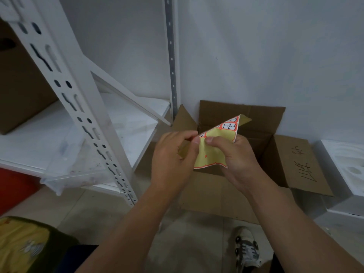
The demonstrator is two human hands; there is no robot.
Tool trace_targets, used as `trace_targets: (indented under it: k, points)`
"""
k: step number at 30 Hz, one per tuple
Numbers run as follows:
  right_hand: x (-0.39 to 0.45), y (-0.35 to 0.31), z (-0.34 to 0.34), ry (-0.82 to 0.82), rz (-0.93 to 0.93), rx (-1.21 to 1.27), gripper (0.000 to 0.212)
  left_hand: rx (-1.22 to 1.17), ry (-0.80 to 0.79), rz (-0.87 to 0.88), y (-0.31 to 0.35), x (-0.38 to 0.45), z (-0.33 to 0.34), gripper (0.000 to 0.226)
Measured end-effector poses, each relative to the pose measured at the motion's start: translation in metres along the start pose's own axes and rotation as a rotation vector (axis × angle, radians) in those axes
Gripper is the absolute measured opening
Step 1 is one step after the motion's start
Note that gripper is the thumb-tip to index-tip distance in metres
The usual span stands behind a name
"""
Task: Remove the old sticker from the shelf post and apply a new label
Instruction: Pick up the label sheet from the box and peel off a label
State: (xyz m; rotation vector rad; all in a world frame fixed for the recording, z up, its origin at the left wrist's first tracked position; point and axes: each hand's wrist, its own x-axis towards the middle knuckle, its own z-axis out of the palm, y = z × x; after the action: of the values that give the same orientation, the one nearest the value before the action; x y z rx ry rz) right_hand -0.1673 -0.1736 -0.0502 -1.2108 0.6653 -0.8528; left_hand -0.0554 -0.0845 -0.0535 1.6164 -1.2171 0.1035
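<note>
— Both hands up front, over the open cardboard box (236, 180)?

— Yes. Left hand (173, 160) and right hand (234, 156) meeting on a yellow label sheet (213, 154), held in the air above the box, resting on nothing.

— Fingers?

— Pinching, on both sides. Left thumb and forefinger pressed together at the sheet's upper left edge, other fingers curled in behind. Right thumb (211, 139) pressed down on the yellow face just beside the left fingertips, remaining fingers tucked under the sheet, out of sight.

— State of the sheet?

— Mostly bare yellow backing with a red-orange border. A few red-framed labels (229, 126) with handwritten numbers left at the top corner, which bends up and away.

— And the shelf post (78, 107)?

— White, slotted, slanting across the left of the view, well apart from the hands. No telling whether any sticker sits on it.

— Around it?

— White shelf board (49, 131) behind the post, a brown box (21, 91) on its left end. Handwriting on the open box's right flap. A sneaker (246, 247) on the tiled floor near the bottom edge, and white foam packing (346, 166) at the right.
</note>
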Motion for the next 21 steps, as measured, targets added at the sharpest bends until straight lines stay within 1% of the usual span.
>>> trace_targets:
  k: [2, 6, 7, 9, 12, 18, 21]
  points:
    - [0.0, 0.0, 0.001, -0.006, -0.029, -0.009, 0.009, -0.04, -0.02, -0.002, 0.001, -0.001, -0.002, 0.023]
    - [-0.001, -0.002, 0.003, -0.017, -0.061, -0.042, 0.006, -0.082, -0.09, -0.013, -0.001, 0.001, -0.004, 0.014]
    - [-0.001, -0.003, 0.003, -0.019, -0.066, -0.052, 0.005, -0.096, -0.098, -0.017, -0.001, 0.002, -0.004, 0.014]
    - [-0.002, -0.004, 0.002, -0.016, -0.075, -0.077, 0.014, -0.113, -0.112, -0.018, -0.002, 0.003, -0.006, 0.014]
    - [-0.004, -0.005, 0.0, -0.04, -0.073, -0.126, 0.011, -0.125, -0.158, -0.032, -0.002, 0.003, -0.008, 0.01]
    - [-0.006, -0.01, -0.006, -0.137, -0.098, -0.25, 0.009, -0.031, -0.23, 0.006, -0.001, 0.006, -0.014, 0.017]
    - [-0.008, -0.011, -0.006, -0.185, -0.109, -0.308, 0.01, 0.04, -0.249, 0.04, 0.0, 0.007, -0.018, 0.025]
